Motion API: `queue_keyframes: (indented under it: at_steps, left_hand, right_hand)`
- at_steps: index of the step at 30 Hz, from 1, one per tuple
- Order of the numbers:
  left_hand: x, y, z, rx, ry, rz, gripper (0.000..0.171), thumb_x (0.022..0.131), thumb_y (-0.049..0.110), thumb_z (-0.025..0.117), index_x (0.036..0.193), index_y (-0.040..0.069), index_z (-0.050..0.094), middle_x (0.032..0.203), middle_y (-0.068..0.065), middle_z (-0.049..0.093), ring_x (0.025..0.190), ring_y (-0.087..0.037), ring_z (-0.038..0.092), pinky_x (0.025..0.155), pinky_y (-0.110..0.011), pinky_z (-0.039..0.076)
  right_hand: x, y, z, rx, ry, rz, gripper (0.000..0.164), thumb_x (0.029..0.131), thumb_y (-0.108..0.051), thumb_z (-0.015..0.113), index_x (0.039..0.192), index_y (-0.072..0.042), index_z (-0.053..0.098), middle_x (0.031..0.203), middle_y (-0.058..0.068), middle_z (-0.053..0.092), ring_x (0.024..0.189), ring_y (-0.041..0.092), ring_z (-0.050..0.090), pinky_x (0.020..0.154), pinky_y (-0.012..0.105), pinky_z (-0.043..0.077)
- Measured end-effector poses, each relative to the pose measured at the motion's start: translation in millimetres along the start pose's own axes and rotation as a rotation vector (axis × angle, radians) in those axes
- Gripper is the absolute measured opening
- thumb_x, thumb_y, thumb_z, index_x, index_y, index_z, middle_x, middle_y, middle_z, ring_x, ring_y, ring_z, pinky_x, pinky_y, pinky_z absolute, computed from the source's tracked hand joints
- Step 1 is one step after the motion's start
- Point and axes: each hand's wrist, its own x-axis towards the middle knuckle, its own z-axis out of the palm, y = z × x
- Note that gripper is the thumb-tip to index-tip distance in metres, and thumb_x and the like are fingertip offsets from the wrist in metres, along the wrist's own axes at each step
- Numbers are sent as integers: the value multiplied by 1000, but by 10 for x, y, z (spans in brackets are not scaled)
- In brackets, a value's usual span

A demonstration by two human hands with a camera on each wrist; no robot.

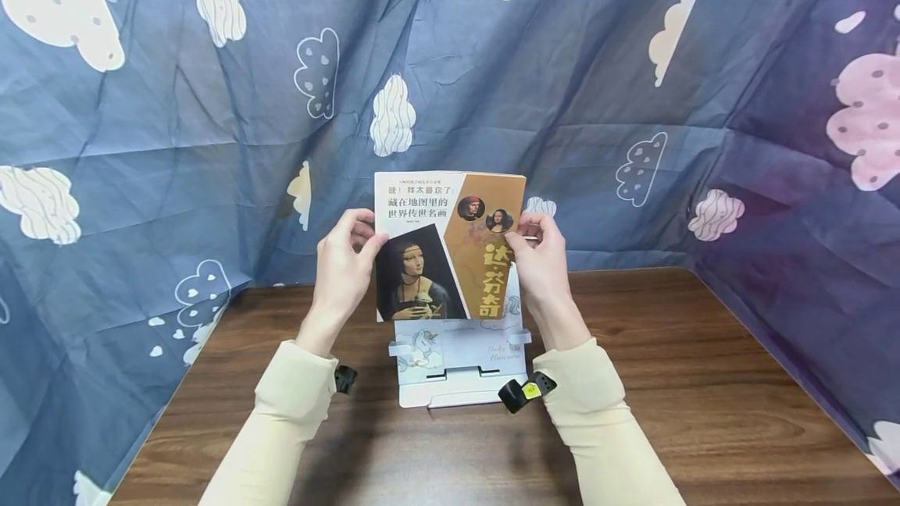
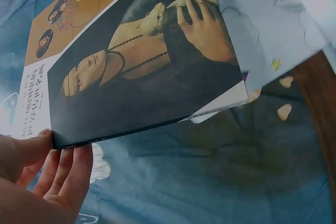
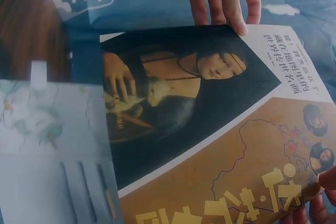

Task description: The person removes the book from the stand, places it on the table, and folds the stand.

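Observation:
A book with a white, brown and dark painted cover is held up by its two side edges, its front facing me. My left hand pinches the left edge, thumb on the cover and fingers behind, as the left wrist view also shows at the book's corner. On the opposite edge my right hand pinches with its thumb on the cover. Below and behind the book stands a pale book stand with a unicorn print and clips at both sides; the book hides its upper part.
The stand is on a brown wooden table. A blue cloth printed with clouds hangs behind and at both sides of the table. Each wrist wears a black strap, the right strap carrying a yellow label.

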Motion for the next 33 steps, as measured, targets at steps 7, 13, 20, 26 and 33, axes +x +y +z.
queue_keyframes:
  at_steps: [7,13,20,26,33]
  left_hand:
    - [45,41,-284,50,-3,55,28,89,10,72,113,3,61,88,-11,63,82,-23,64,68,-34,47]
    - [60,-35,-562,113,24,75,29,89,12,73,114,4,61,90,-10,64,84,-21,66,67,-20,46]
    - [15,-155,-938,180,59,66,28,89,13,73,114,3,63,88,-10,65,79,-3,59,67,-9,42]
    - [-111,-337,-1230,258,59,49,31,89,13,73,117,3,63,89,-10,64,77,11,51,68,-8,39]
    - [-288,-552,-1463,337,58,-15,32,90,13,72,118,2,61,91,-10,63,76,17,47,70,-14,36]
  right_hand:
    - [-86,-111,156,142,-62,66,18,93,7,55,105,-6,49,99,4,46,83,14,50,76,30,47]
    - [-199,-145,395,260,-99,127,21,92,9,55,105,-7,50,98,4,46,85,14,51,78,31,46]
    - [-428,-108,740,332,-139,219,20,91,8,56,104,-7,51,96,5,48,86,16,52,80,36,45]
    - [-650,-51,1035,350,-171,332,19,92,6,56,104,-8,51,97,6,52,83,17,53,76,32,44]
    - [-881,55,1309,270,-203,346,16,93,1,58,103,-9,51,92,5,52,81,18,55,72,29,46]
